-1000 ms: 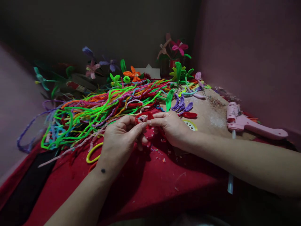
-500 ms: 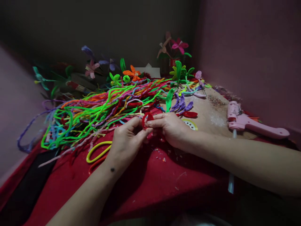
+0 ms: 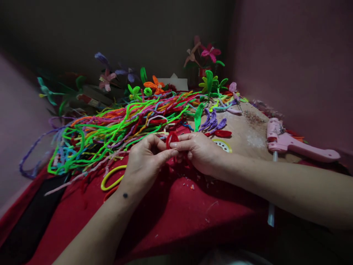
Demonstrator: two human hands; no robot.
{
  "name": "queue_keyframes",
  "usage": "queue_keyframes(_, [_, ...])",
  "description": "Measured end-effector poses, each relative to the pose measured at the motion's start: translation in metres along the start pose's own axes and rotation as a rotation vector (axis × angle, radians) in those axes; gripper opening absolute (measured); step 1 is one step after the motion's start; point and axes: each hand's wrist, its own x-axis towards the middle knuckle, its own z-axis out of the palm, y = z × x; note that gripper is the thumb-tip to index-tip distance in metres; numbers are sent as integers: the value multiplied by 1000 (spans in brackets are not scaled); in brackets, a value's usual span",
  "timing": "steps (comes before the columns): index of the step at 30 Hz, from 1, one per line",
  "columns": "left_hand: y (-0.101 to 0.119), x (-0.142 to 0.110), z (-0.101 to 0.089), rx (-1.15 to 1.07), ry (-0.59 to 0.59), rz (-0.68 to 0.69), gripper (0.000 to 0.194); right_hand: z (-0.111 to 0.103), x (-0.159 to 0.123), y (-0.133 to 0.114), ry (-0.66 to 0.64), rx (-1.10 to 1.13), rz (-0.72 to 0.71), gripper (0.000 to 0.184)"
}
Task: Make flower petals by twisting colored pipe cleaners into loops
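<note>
Between my two hands is a red pipe cleaner (image 3: pixel 172 137), bent into a small petal-shaped loop. My left hand (image 3: pixel 147 158) pinches it from the left with thumb and forefinger. From the other side, my right hand (image 3: pixel 197 149) grips its lower part, fingertips close to the left thumb. The far end of the red piece is hidden by the fingers. Just past my right hand lie a finished red petal (image 3: pixel 223 134), several purple petals (image 3: pixel 211 120) and a green leaf (image 3: pixel 198 117).
A heap of colourful pipe cleaners (image 3: pixel 121 121) spreads to the left. Yellow-handled scissors (image 3: pixel 106 179) lie beside my left wrist. A pink glue gun (image 3: pixel 300 145) stands at right, a glue stick hanging below. Pipe-cleaner flowers (image 3: pixel 156 85) line the back. Red cloth (image 3: pixel 193 217) covers the table.
The red loop has narrowed from an open ring to a flatter, closed petal shape. My left hand has shifted slightly left; the right hand stays nearly in place.
</note>
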Motion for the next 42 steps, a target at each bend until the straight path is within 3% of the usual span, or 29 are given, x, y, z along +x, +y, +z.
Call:
queue_keyframes(4, [1, 2, 0, -86, -100, -90, 38, 1, 0, -3, -93, 47, 14, 7])
queue_keyframes(7, [1, 2, 3, -202, -217, -90, 48, 2, 1, -6, -59, 73, 40, 7])
queue_keyframes(12, [-2, 0, 8, -81, -209, -16, 31, 2, 4, -9, 82, 65, 37, 8])
queue_keyframes(18, [0, 0, 4, -123, -312, -111, 18, 2, 4, -10, 44, 84, 57, 14])
queue_keyframes(25, [3, -1, 1, -149, -293, -219, 25, 1, 2, -8, -15, 28, 36, 12])
queue_keyframes(33, [-4, 10, -8, -206, -450, -325, 23, 2, 4, -10, 29, 42, 138, 10])
queue_keyframes(37, [-2, 8, -13, -131, -469, -257, 20, -1, 5, -10, 6, -22, 23, 12])
queue_keyframes(42, [0, 7, -15, -87, -401, -205, 22, -4, 6, -11, 57, -121, -83, 10])
